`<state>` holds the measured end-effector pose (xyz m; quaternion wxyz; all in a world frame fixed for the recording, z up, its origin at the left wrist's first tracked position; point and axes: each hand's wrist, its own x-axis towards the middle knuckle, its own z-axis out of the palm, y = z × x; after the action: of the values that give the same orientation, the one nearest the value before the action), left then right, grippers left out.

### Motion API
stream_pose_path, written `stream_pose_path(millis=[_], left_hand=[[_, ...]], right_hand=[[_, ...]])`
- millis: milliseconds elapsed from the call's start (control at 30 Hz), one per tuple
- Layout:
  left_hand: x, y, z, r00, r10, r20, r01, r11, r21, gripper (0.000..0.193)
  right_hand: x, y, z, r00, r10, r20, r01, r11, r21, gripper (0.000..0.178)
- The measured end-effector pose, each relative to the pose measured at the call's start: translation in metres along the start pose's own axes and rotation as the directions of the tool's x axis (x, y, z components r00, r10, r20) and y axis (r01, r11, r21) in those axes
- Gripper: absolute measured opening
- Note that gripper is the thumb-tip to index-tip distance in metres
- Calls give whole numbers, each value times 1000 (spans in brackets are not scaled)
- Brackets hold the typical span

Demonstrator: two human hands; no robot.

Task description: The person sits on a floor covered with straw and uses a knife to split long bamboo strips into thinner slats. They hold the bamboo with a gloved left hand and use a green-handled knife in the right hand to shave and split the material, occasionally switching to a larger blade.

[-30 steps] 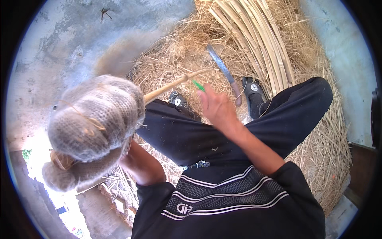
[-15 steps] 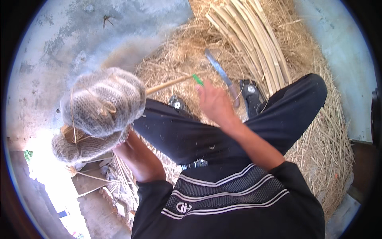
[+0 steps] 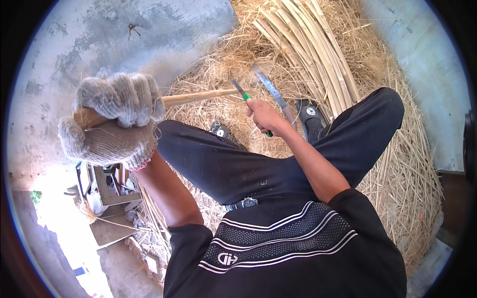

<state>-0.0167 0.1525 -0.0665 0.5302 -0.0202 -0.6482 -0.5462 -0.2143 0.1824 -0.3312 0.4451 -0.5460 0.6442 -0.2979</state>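
My left hand (image 3: 114,121), in a grey knitted glove, is closed around the thick end of a peeled wooden stick (image 3: 198,96). The stick points to the right, and its thin end reaches the knife. In my bare right hand (image 3: 268,117) is a small knife (image 3: 245,96) with a green and black handle; its short dark blade points up and left, crossing near the stick's tip. Whether the blade touches the wood I cannot tell. Beyond the right hand, a large long-bladed knife (image 3: 271,87) with a brown handle lies on the straw.
Split bamboo-like strips (image 3: 318,54) lie in a bundle at the far right. Straw and shavings (image 3: 402,193) cover the floor around my crossed legs (image 3: 348,124) and dark shoes (image 3: 310,116). A wooden frame (image 3: 112,184) stands at lower left, near bright light. Pale concrete (image 3: 124,39) lies at upper left.
My left hand has moved up and left and turned, and the stick now lies flatter. My right hand has shifted slightly up, and the small knife's blade shows more plainly.
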Motion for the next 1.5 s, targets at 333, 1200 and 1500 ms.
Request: stream_pose_path(millis=[333, 1200, 1500], left_hand=[[5, -2, 18, 997, -62, -36, 65, 996, 63, 50], [16, 17, -30, 987, -67, -145, 97, 972, 213, 27], [7, 35, -52, 981, -108, -159, 133, 979, 153, 27]], right_hand=[[25, 33, 35, 961, -32, -275, -106, 876, -471, 41], [118, 142, 10, 968, 246, 42, -243, 889, 388, 47], [106, 90, 42, 981, 124, -148, -170, 918, -357, 36]])
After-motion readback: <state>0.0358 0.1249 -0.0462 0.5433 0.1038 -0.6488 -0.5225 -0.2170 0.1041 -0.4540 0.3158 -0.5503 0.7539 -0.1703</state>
